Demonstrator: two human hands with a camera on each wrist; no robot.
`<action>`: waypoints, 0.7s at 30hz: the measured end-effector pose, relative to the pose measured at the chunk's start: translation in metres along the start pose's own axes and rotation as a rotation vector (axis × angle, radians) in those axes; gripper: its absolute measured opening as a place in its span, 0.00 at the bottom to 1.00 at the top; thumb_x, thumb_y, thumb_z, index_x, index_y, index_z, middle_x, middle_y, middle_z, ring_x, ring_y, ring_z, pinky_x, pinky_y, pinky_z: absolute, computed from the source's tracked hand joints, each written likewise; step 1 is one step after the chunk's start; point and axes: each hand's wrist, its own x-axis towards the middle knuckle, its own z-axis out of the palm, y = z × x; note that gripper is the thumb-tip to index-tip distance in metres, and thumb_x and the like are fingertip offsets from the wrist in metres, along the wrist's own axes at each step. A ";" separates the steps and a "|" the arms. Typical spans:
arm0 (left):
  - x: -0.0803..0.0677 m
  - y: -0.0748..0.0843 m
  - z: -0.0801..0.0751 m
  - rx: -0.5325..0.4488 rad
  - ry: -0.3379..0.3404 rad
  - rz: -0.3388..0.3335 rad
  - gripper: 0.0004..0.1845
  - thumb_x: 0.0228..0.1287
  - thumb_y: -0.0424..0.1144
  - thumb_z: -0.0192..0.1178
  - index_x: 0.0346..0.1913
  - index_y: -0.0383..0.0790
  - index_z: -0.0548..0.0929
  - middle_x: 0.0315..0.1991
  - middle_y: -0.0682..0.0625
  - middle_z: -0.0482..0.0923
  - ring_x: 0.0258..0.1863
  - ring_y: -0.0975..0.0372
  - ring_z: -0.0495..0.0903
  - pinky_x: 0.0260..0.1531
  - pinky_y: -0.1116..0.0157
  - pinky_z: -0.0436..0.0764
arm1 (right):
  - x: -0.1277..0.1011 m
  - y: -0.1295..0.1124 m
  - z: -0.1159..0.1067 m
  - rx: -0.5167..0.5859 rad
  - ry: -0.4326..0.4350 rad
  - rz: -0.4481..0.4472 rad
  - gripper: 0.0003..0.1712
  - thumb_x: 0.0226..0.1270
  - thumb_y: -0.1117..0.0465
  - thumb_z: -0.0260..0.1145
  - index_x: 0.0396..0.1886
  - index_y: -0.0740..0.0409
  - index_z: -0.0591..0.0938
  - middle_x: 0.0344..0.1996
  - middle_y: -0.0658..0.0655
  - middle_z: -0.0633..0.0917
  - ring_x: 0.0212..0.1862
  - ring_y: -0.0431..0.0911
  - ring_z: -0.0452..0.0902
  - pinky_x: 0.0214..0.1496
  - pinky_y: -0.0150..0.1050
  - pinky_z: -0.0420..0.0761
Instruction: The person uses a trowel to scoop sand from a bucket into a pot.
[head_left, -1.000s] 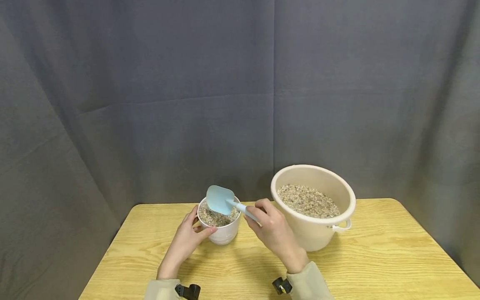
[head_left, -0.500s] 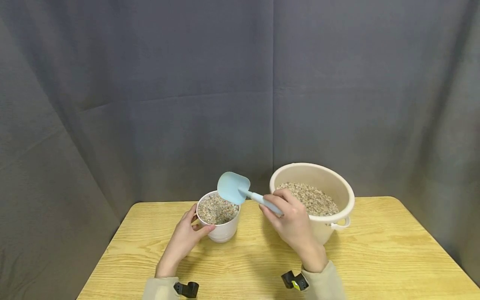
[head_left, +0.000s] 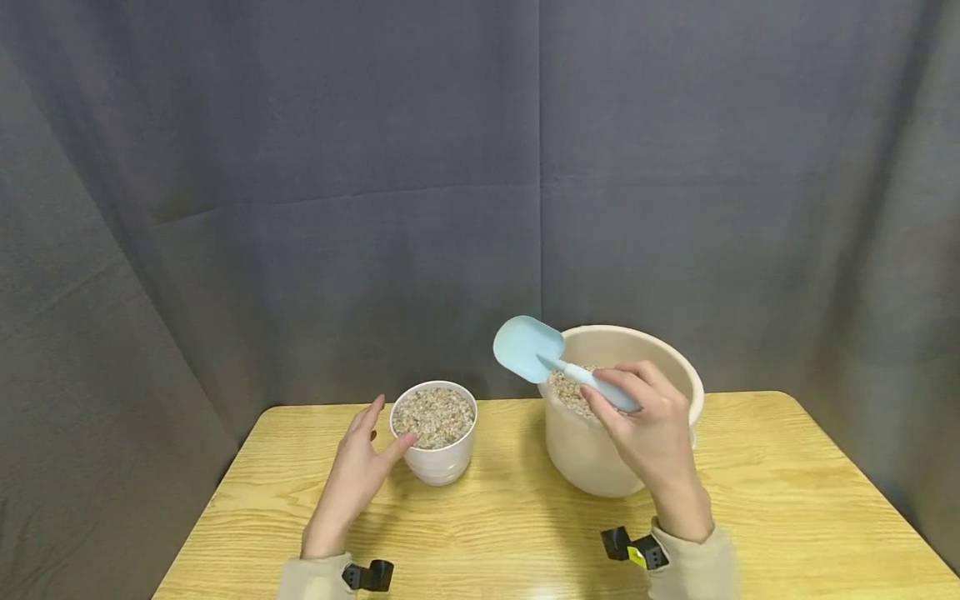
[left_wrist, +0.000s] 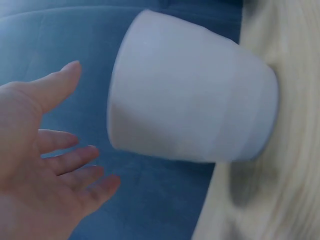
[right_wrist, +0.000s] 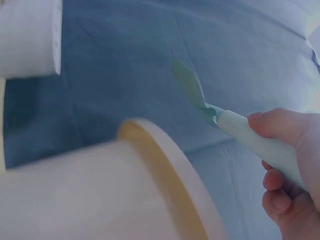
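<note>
Part of the speckled beige grain [head_left: 568,396] in the round cream bucket [head_left: 585,458] is hidden behind the right hand [head_left: 651,421], by whose fingers the pale-blue, round-bladed scoop [head_left: 573,372] is partly covered. Beside the left hand [head_left: 354,467], the white tapered pot's contents [head_left: 435,417] are concealed by its wall in the left wrist view.

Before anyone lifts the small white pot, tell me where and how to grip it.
Grip the small white pot around its outer wall just below the rim, coming from the left, where the open left hand is close but apart. It stands upright and narrows toward its base, so the wider top should help stop it slipping down. Granules fill it high: keep it level.
</note>
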 end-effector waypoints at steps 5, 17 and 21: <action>0.003 0.014 0.002 -0.008 0.083 0.072 0.38 0.64 0.45 0.67 0.73 0.34 0.63 0.71 0.34 0.58 0.67 0.40 0.62 0.65 0.43 0.66 | 0.004 0.016 -0.022 -0.057 0.024 0.056 0.13 0.43 0.70 0.79 0.32 0.62 0.89 0.30 0.55 0.84 0.31 0.45 0.77 0.35 0.24 0.73; 0.006 0.057 0.039 -0.097 0.054 0.213 0.36 0.63 0.44 0.68 0.71 0.36 0.68 0.67 0.39 0.66 0.63 0.46 0.69 0.63 0.50 0.71 | -0.002 0.050 -0.058 -0.194 -0.082 0.045 0.15 0.39 0.71 0.81 0.32 0.61 0.89 0.29 0.55 0.83 0.28 0.46 0.76 0.32 0.24 0.71; 0.009 0.069 0.062 -0.135 -0.005 0.245 0.36 0.64 0.46 0.67 0.71 0.36 0.67 0.67 0.39 0.66 0.61 0.44 0.71 0.61 0.51 0.73 | 0.001 0.059 -0.069 -0.261 -0.182 -0.005 0.14 0.40 0.71 0.80 0.31 0.62 0.88 0.29 0.54 0.82 0.27 0.47 0.78 0.29 0.31 0.76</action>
